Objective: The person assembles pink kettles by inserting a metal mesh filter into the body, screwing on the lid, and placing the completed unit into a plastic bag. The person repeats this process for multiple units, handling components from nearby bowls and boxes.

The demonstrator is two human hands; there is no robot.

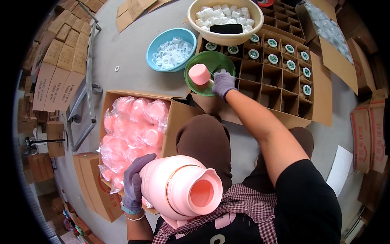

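Note:
My left hand, in a grey glove, grips the side of a pink thermos jug. The jug is tilted in my lap, its open spout turned toward me. My gloved right hand reaches to the right edge of a green bowl. Its fingers are closed around something I cannot make out, near a thin dark item inside the bowl. Beside those fingers a pink cup-shaped piece rests in the bowl.
An open carton of bagged pink parts stands at left. Beyond are a blue basin of clear rings and a cream basin of white caps with a phone. A divided carton holds several white-topped items. A metal trolley stands left.

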